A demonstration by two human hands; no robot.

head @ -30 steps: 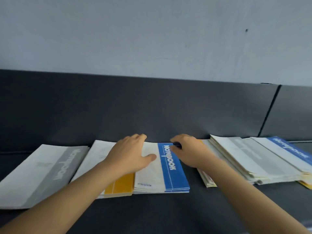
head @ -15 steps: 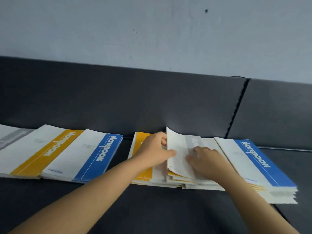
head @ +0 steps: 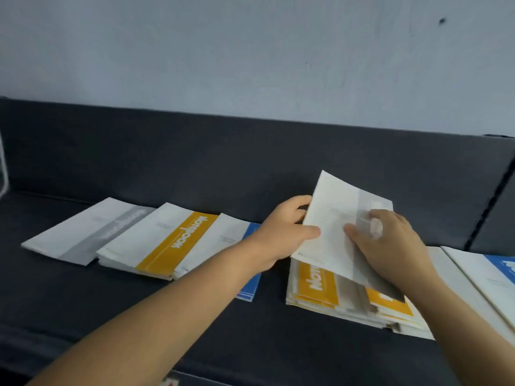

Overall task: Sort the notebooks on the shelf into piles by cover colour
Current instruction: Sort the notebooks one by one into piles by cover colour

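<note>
Sorting looks midway: left hand (head: 281, 232) and right hand (head: 390, 246) grip a grey-banded white paper notebook (head: 331, 218) over the mixed stack (head: 315, 285); grey pile (head: 83, 235), yellow pile (head: 178, 243), blue pile (head: 248, 291) started left of it.

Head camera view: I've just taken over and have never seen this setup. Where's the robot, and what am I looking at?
There is no robot. One camera sits on a person's head, looking forward and down, so the two bare arms reaching in are theirs. The left hand grips the left edge of a grey-striped notebook, tilted up off a mixed stack whose visible covers are yellow. The right hand lies on that notebook's cover; whether it grips is unclear. On the dark surface to the left lie a grey notebook, a yellow notebook on a pile, and a blue notebook partly behind the left arm. A second blue notebook shows at the right edge.
</note>
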